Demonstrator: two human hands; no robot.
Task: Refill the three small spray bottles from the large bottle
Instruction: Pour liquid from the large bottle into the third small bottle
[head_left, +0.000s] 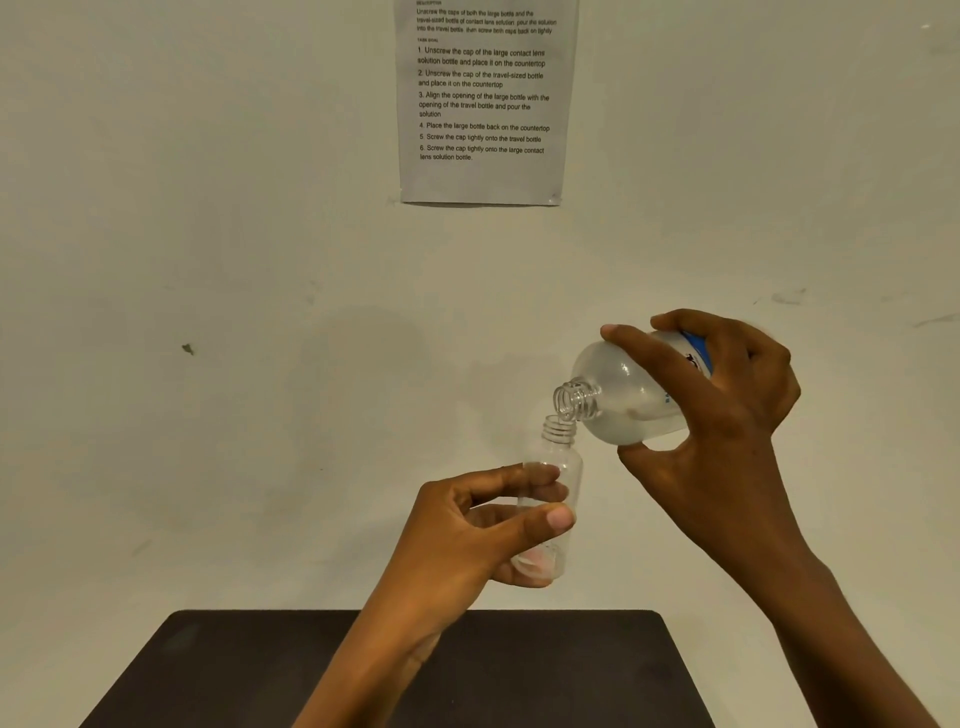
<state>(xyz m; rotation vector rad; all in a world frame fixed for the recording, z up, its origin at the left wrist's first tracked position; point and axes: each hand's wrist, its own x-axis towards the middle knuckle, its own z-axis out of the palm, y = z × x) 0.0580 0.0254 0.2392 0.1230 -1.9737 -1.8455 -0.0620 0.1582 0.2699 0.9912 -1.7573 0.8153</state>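
From the head camera I see both hands raised in front of a pale wall (208, 260), above a dark table (260, 670) whose top fills the 6 o'clock part of the view. My left hand (483, 530) sits just below centre, at about 6 o'clock, and its fingers are wrapped around a small clear bottle (563, 462), thumb across the front and the other fingers curled behind the body. That small bottle is capless, held off the table, close to upright with its threaded neck leaning slightly toward 1 o'clock. My right hand (727, 410) is at about 4 o'clock from centre and grasps the large bottle (623, 395), fingers over the top of its body and thumb underneath. The large bottle is tipped well over, its open threaded mouth pointing toward 8 o'clock and sitting right at the mouth of the small bottle, the two openings touching or nearly so; I cannot tell which. I cannot make out a stream of liquid between them. A strip of blue label shows between my right fingers. On the wall at 12 o'clock hangs a printed instruction sheet (485, 104) with numbered steps. A small dark mark (188, 349) sits on the wall at 9 o'clock.
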